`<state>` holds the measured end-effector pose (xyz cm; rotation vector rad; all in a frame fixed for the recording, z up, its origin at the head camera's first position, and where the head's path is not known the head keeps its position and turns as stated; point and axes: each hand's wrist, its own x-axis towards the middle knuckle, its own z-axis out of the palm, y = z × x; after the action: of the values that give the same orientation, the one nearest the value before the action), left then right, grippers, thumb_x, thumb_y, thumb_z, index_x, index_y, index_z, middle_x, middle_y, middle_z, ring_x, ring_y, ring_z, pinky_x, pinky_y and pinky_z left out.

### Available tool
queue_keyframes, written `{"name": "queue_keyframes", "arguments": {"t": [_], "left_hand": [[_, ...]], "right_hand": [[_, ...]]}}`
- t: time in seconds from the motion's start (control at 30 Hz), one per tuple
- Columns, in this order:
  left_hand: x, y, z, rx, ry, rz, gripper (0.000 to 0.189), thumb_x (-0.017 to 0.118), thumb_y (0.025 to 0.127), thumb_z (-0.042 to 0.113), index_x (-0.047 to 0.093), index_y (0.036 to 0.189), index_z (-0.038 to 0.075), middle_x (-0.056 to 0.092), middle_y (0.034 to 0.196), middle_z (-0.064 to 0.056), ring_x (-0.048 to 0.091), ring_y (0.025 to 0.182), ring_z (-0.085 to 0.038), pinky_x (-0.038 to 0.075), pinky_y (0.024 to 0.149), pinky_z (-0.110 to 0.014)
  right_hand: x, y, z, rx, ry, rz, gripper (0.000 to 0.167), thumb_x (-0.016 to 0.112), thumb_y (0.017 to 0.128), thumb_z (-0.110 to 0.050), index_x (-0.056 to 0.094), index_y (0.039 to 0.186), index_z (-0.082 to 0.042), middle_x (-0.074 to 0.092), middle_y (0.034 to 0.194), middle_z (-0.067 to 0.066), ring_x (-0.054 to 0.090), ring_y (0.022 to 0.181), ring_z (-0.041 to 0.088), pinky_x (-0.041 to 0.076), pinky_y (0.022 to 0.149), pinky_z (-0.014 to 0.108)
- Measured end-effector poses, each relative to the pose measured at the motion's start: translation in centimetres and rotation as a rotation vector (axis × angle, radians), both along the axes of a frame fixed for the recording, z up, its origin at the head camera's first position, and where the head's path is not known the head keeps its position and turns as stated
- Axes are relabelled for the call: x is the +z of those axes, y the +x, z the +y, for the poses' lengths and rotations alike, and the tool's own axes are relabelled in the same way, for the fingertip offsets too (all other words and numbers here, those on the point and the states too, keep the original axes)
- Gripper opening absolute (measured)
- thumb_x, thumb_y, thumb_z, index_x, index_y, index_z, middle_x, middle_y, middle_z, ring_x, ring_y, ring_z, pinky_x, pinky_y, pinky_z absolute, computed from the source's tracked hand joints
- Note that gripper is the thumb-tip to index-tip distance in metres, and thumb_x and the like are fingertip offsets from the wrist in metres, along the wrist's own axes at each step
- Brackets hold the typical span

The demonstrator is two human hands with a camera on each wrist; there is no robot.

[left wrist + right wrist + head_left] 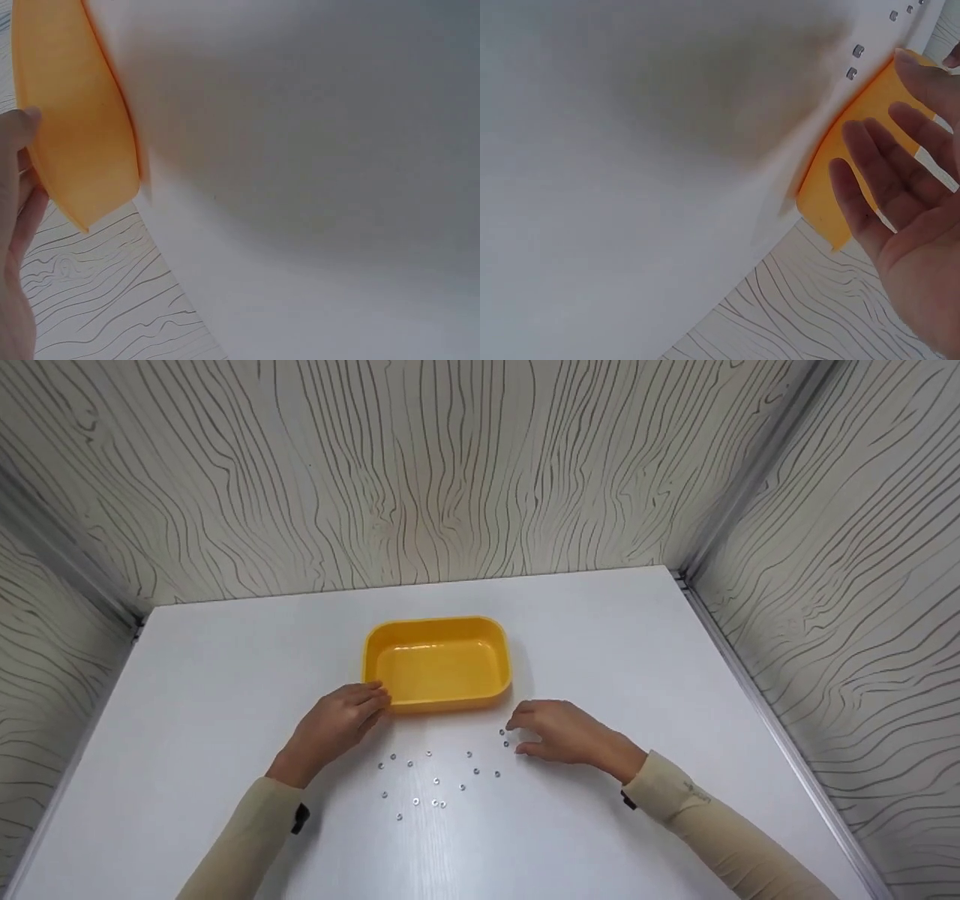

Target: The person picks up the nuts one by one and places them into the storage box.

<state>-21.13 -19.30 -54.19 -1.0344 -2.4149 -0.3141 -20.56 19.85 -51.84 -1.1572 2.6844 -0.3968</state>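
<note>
A yellow plastic bin stands on the white table, with no items visible inside it. At its near left corner my left hand holds the rim; in the left wrist view the thumb lies on the outside of the wall and the fingers reach over the edge. Just off the near right corner is my right hand, fingers spread and bent a little, holding nothing. Two small silver nuts lie right by its fingertips. In the right wrist view its palm shows bare, with the nuts beyond.
Several more small nuts are scattered over the white table between the two forearms, in front of the bin. Wood-patterned panels wall in the table at the back and sides.
</note>
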Motion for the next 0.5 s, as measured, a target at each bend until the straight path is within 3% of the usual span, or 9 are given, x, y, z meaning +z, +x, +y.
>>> {"name": "queue_keyframes", "arguments": {"t": [0.3, 0.5], "left_hand": [[0.0, 0.0, 0.2, 0.024, -0.009, -0.009, 0.026, 0.084, 0.085, 0.005, 0.079, 0.111, 0.004, 0.082, 0.109, -0.009, 0.079, 0.102, -0.024, 0.065, 0.095, -0.04], [0.0, 0.1, 0.2, 0.031, -0.017, 0.02, 0.026, 0.084, 0.085, 0.004, 0.078, 0.111, 0.004, 0.082, 0.108, -0.009, 0.079, 0.1, -0.024, 0.066, 0.094, -0.039]], "right_hand": [[-1.4, 0.2, -1.3, 0.143, 0.048, 0.117, 0.022, 0.079, 0.094, -0.019, 0.079, 0.115, -0.012, 0.076, 0.109, 0.002, 0.071, 0.097, 0.019, 0.064, 0.086, 0.034], [-1.7, 0.3, -1.6, 0.175, 0.086, 0.172, 0.015, 0.079, 0.094, -0.015, 0.081, 0.109, -0.013, 0.078, 0.106, 0.002, 0.072, 0.096, 0.018, 0.064, 0.085, 0.032]]}}
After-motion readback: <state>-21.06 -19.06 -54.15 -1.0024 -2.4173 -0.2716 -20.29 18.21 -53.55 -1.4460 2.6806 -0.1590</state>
